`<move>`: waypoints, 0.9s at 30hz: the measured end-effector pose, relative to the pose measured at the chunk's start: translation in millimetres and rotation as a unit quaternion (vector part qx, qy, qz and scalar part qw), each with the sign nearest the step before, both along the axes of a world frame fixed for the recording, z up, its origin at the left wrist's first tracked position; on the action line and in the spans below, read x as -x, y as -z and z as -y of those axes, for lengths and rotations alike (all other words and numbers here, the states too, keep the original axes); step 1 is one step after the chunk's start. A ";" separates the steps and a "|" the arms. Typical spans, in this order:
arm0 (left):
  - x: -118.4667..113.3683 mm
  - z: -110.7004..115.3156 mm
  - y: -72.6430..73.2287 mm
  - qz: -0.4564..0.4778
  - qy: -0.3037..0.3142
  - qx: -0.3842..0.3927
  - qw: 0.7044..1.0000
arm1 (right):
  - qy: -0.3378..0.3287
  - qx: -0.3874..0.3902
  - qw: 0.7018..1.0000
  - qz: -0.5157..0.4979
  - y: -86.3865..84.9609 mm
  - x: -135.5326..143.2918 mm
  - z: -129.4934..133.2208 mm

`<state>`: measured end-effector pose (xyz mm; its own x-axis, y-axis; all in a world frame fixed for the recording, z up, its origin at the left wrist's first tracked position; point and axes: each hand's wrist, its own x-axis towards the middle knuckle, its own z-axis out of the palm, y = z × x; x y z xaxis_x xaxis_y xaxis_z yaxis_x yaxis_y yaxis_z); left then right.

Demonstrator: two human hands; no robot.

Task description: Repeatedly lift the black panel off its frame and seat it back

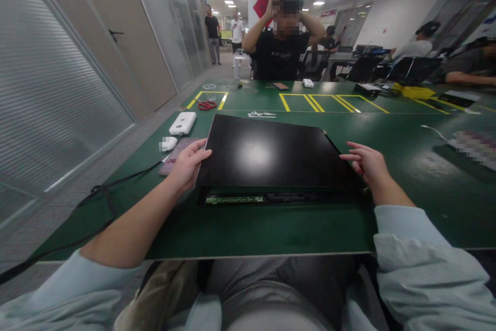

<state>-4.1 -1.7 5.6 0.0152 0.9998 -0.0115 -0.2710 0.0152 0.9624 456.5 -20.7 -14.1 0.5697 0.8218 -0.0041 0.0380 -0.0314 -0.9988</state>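
Note:
A large black flat panel (267, 153) lies on the green table (248, 227) in front of me, with a green circuit strip (234, 199) showing along its near edge. My left hand (188, 163) grips the panel's left edge, thumb on top. My right hand (366, 162) rests at the panel's right edge, its fingers spread and touching the corner. A phone (175, 157) lies under and beside my left hand.
A white device (182, 123) and a small white object (168, 143) sit left of the panel. Red scissors (206, 105) lie inside a yellow-taped box. Small white parts (262, 114) lie beyond the panel. A person (282, 36) sits opposite, others at the right. A black cable (96, 191) hangs off the left edge.

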 end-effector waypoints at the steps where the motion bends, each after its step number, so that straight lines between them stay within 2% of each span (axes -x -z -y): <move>1: -1.2 0.8 -0.8 0.002 -0.002 0.005 1.000 | 0.000 0.001 1.000 0.005 0.4 -0.1 0.0; 7: -7.5 5.5 -7.8 0.005 -0.017 0.022 1.000 | -0.006 0.006 1.000 0.020 4.0 -2.5 -1.1; 15: -9.7 7.8 -13.5 -0.052 -0.053 0.059 0.995 | -0.019 0.021 0.999 0.042 4.0 -2.7 -1.5; 27: -5.6 -0.6 3.1 -0.036 -0.011 0.053 0.998 | 0.002 0.011 0.999 0.046 7.9 -7.4 -3.1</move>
